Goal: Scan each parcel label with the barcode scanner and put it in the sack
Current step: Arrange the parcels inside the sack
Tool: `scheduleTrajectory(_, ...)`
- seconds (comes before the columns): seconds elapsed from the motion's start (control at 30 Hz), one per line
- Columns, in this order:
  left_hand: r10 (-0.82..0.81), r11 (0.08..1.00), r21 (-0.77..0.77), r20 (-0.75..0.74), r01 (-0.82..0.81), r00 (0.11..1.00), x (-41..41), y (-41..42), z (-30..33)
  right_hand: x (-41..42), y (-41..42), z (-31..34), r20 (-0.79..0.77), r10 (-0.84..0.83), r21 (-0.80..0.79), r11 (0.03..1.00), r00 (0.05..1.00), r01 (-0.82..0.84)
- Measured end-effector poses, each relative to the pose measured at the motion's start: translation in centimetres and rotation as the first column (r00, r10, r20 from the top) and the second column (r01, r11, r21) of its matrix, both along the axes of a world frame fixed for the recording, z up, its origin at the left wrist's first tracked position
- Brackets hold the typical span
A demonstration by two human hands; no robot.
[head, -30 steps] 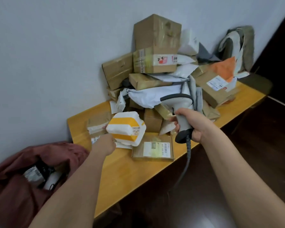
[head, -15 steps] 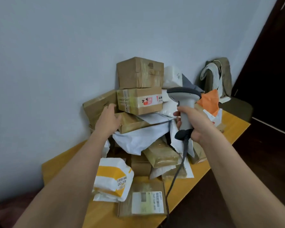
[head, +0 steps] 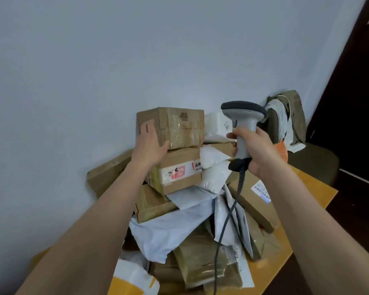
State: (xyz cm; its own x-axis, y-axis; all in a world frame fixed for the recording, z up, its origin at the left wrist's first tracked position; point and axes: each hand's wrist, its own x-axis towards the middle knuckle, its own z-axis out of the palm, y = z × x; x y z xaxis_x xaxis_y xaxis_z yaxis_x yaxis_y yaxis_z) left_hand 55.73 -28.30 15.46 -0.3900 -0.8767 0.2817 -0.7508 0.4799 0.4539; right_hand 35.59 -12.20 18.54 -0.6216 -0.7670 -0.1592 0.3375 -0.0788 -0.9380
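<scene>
Observed from my remote station, working left to right. At the lower left edge, a white and yellow mailer (head: 132, 279) lies on the wooden table (head: 320, 194), partly cut off by the frame. The left hand (head: 150, 143) reaches to the top cardboard box (head: 175, 126) of the parcel pile; its fingers are straight and spread slightly apart, laid flat against the box's left face, thumb along the lower front edge. Nothing is gripped. That top box sits squarely on a second box (head: 177, 170) bearing a red and white label. Below these, a taped brown box (head: 151, 204) rests on a large grey poly mailer (head: 168, 228), with further brown parcels underneath. White poly bags (head: 213, 167) lie just right of the second box.

The right hand (head: 258, 150) holds the barcode scanner (head: 243, 122) upright, fingers curled and clamped round its grey handle, head pointing left toward the pile. Its cable (head: 224, 231) hangs down across the mailers. Behind the wrist, a flat brown box (head: 254, 201) shows a white label with barcodes. At far right, a folded olive and white bag (head: 285, 116) leans against the wall. The sack does not appear in this view.
</scene>
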Motion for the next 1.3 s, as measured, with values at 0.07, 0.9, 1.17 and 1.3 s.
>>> scheduleTrajectory(0.07,-0.002,0.997,-0.074,0.114,0.01,0.993,-0.9,-0.9,0.5,-1.7,-2.0,-0.1,0.033,0.031,-0.006,1.0,0.999,-0.031)
scheduleTrajectory(0.9,0.248,0.966,-0.251,0.842,-0.059,0.48,-8.6,-4.8,0.5,-10.0,-15.8,-4.3,0.242,0.337,-0.047,0.941,0.91,-0.336)
scheduleTrajectory(1.17,0.246,0.963,-0.268,0.854,-0.018,0.459,-7.8,-4.6,1.2,-9.1,-17.7,-6.3,0.439,0.353,-0.07,0.93,0.826,-0.36)
scheduleTrajectory(1.3,0.272,0.952,-0.307,0.827,-0.011,0.493,-7.0,-4.8,1.1,-8.6,-17.8,-6.0,0.361,0.388,-0.122,0.921,0.848,-0.37)
